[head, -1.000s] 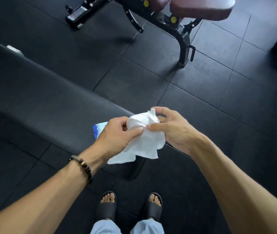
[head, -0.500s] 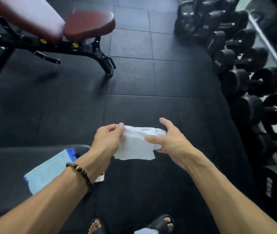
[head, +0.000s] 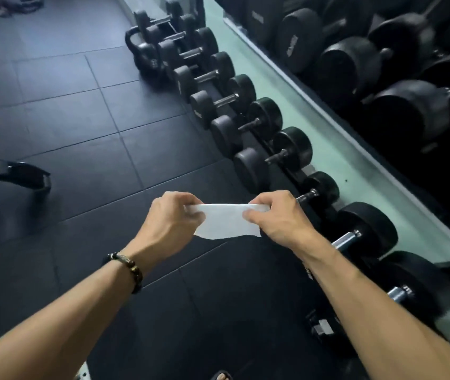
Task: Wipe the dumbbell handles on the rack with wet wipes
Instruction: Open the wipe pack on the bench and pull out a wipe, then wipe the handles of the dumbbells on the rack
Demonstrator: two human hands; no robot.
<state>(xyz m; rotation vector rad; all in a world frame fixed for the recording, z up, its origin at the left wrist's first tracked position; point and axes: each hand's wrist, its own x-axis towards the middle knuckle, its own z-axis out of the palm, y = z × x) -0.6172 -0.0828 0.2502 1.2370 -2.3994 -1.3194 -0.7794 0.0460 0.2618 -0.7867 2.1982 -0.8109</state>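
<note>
Head view looks down over two bare forearms reaching forward above a dark tiled floor [head: 81, 149]; the left hand [head: 173, 223] and the right hand [head: 276, 218] hold a white wipe [head: 226, 222] between them, stretched flat and roughly level, its lower edge hanging a little below the knuckles; the left fingers are curled together and pinch the wipe's left end against the thumb; the right fingers are likewise curled, with the thumb pressing the wipe's right end from the near side; the wipe is in the air, apart from any dumbbell. A beaded bracelet [head: 129, 270] sits on the left wrist. To the right a row of black dumbbells [head: 245, 124] runs away from the camera on a low rack beside a pale green strip [head: 336, 149]; their metal handles [head: 226, 99] show between the round ends; the nearest handle [head: 343, 240] lies just beyond the right wrist, not touched by either hand. A kettlebell [head: 141, 54] stands at the far end of the row; larger black weights fill the upper right, dim and hard to make out. At the left edge a black bench foot [head: 30, 175] rests on the floor; a sandalled toe [head: 222, 375] shows at the bottom edge.
</note>
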